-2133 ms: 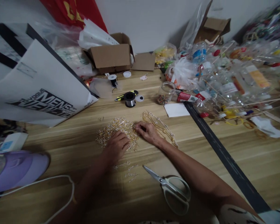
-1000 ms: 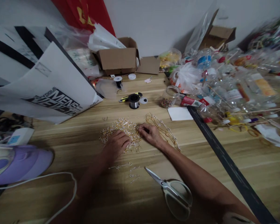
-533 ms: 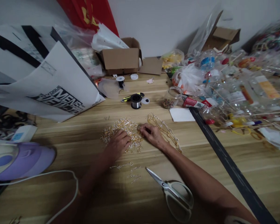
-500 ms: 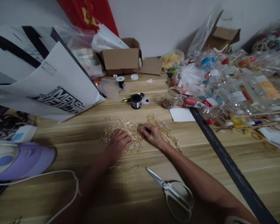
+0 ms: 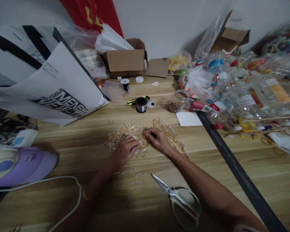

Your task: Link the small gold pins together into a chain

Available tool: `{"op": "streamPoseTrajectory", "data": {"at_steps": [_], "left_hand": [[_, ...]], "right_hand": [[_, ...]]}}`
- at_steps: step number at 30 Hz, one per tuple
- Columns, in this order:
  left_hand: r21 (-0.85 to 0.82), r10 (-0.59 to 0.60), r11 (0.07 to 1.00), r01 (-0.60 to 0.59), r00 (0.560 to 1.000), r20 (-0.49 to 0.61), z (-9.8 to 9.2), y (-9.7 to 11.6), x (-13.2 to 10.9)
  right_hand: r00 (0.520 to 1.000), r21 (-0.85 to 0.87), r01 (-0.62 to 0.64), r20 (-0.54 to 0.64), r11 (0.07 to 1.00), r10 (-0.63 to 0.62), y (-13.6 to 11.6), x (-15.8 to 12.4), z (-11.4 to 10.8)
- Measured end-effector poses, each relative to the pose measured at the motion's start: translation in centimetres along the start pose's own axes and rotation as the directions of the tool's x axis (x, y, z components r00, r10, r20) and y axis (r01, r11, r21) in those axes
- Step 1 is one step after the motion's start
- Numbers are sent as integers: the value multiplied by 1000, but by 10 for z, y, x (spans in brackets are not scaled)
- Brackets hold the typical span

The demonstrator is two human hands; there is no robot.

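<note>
Beads and small links in gold and silver are heaped in a loose pile (image 5: pixel 118 133) on the wooden table (image 5: pixel 205 145), just in front of the person, with its long axis spread from side to side. Its near edge is partly covered by the left hand (image 5: pixel 126 149), whose fingers are curled narrowly, pointing forward and to the right; whether anything is held there cannot be told. At the pile's right edge, thumb and forefinger of the right hand (image 5: pixel 158 139) are brought close together, pointing left; what is pinched is too small to be made out.

Just beyond the right hand, gold and silver chains (image 5: pixel 176 136) are laid lengthwise, slanting from far left to near right, their near ends beside the forearm. A ringed chain piece (image 5: pixel 125 171) is stretched nearly sideways, its ring to the right, with shorter chain pieces (image 5: pixel 141 186) close by. Scissors (image 5: pixel 170 192) are laid with the tips aimed far left.

Room is bounded on the far side by a wire spool (image 5: pixel 141 105) and a glass jar (image 5: pixel 176 103), on the left by a large lettered bag (image 5: pixel 55 93), and on the right by a black strip (image 5: pixel 232 161). Bare wood is seen between pile and spool.
</note>
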State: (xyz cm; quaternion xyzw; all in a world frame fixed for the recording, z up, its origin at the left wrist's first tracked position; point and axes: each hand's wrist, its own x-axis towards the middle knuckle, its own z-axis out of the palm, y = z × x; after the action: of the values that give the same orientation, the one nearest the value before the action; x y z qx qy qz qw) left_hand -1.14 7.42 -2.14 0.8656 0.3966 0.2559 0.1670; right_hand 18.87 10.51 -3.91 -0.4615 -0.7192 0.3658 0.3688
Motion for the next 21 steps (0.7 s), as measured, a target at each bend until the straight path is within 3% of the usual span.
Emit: {"op": "streamPoseTrajectory", "data": {"at_steps": [5, 12, 21], "left_hand": [[-42, -61, 997, 59, 997, -44, -13, -3, 1], [34, -26, 999, 28, 998, -58, -16, -10, 0], [303, -34, 953, 6, 996, 86, -12, 2, 3]], "right_hand": [[1000, -6, 15, 4, 1000, -15, 3, 0, 1], [1000, 3, 9, 1, 1000, -9, 1, 1, 0], [1000, 12, 22, 11, 1000, -22, 2, 0, 1]]}}
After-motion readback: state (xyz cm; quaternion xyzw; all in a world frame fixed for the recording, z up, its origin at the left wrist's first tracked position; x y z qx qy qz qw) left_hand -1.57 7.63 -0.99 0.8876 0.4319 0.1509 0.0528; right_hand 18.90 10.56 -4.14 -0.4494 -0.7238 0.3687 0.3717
